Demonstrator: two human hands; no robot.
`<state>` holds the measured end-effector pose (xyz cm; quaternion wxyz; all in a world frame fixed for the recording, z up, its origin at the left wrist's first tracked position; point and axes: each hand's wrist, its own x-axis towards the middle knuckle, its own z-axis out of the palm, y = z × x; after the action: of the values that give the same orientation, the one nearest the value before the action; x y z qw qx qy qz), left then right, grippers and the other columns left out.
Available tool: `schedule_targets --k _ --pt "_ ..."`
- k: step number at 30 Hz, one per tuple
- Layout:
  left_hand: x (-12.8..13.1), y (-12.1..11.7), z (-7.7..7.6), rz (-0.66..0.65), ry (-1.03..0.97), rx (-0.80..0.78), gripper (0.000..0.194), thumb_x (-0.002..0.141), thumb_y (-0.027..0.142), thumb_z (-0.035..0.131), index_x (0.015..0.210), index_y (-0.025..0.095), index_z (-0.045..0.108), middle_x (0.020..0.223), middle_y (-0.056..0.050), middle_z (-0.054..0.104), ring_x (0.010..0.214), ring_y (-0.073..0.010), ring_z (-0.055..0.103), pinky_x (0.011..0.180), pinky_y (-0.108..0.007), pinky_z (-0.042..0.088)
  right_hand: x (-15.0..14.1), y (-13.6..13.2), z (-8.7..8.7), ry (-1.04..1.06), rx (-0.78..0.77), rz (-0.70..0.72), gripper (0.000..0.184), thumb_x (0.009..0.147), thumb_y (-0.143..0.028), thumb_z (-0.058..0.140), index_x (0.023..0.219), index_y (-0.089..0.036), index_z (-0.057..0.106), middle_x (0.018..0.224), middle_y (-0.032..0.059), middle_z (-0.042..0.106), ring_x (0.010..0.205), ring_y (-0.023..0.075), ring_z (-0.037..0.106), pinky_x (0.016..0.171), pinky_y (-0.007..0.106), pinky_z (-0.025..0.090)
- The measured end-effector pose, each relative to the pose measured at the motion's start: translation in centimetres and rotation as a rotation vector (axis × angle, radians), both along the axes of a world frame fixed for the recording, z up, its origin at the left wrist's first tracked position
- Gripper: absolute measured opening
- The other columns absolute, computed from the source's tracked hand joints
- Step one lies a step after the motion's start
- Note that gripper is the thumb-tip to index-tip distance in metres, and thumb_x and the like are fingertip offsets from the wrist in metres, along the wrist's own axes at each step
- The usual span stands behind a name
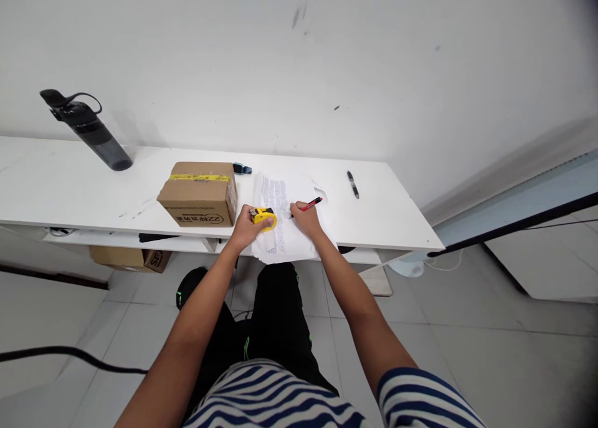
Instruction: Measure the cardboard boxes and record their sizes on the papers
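My left hand [246, 230] is closed around a yellow and black tape measure [265, 218], over the left edge of the paper. In my right hand [306, 220] is a red and black pen [310, 204], its tip pointing down at the sheet. The paper [284, 244] is a loose stack with dense handwriting on its left part, and it overhangs the front edge of the shelf. Just left of my left hand sits a cardboard box [199, 194] with yellow tape across its top.
A dark water bottle [100, 138] stands at the left of the white shelf [374, 222]. Behind the box lies a dark wristwatch [242, 169]. Another pen [352, 184] rests to the right of the paper. Underneath, a second cardboard box [131, 258] is on the left.
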<state>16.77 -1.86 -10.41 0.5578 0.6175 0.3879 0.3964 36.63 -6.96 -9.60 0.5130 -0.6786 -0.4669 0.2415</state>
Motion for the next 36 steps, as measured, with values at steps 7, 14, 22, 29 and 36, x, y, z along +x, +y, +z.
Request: schedule_targets --k 7,14,22,29,36 --pt "0.0 -0.2 0.1 0.013 0.021 0.013 0.057 0.058 0.043 0.085 0.088 0.022 0.042 0.078 0.004 0.055 0.069 -0.0125 0.057 0.061 -0.025 0.045 -0.4 -0.4 0.2 -0.151 0.021 -0.005 0.036 0.087 -0.047 0.045 0.063 -0.021 0.055 0.065 0.0013 0.057 0.070 0.0177 0.052 0.067 0.029 0.040" --pt "-1.0 -4.3 2.6 0.056 0.050 0.101 0.054 0.056 0.043 0.087 0.089 0.020 0.051 0.083 0.001 0.061 0.077 -0.0153 0.060 0.068 -0.028 0.047 -0.7 -0.2 1.5 -0.437 -0.072 -0.097 0.043 0.083 -0.023 0.049 0.124 -0.018 0.061 0.128 0.0167 0.053 0.096 0.0254 0.060 0.079 0.038 0.047" --pt "-6.8 -8.0 10.7 0.188 -0.381 0.532 0.052 0.069 0.054 0.079 0.101 0.022 0.054 0.108 -0.007 0.065 0.108 -0.0213 0.062 0.094 -0.036 0.049 -8.0 -3.5 9.4 0.301 0.031 1.038 0.085 0.071 -0.051 0.077 0.144 -0.031 0.038 0.132 0.0082 0.057 0.113 0.0248 0.059 0.091 0.040 0.051" --pt "-13.9 -2.0 12.3 0.588 -0.031 0.626 0.064 0.090 0.072 0.029 0.116 0.022 0.059 0.139 -0.014 0.050 0.135 -0.0267 0.042 0.116 -0.047 0.029 -18.1 2.3 13.5 0.096 0.176 0.715 0.057 0.080 -0.062 0.064 0.122 -0.026 0.047 0.092 0.0013 0.061 0.070 0.0168 0.058 0.062 0.031 0.048" --pt "-17.5 2.8 7.1 0.467 0.028 0.197 0.071 0.084 0.050 0.062 0.147 0.025 0.040 0.151 -0.013 0.043 0.142 -0.0299 0.038 0.117 -0.046 0.030 -19.9 11.5 15.5 -0.609 0.023 0.739 0.043 0.084 -0.059 0.054 0.107 -0.023 0.044 0.093 0.0029 0.064 0.082 0.0213 0.059 0.072 0.034 0.045"
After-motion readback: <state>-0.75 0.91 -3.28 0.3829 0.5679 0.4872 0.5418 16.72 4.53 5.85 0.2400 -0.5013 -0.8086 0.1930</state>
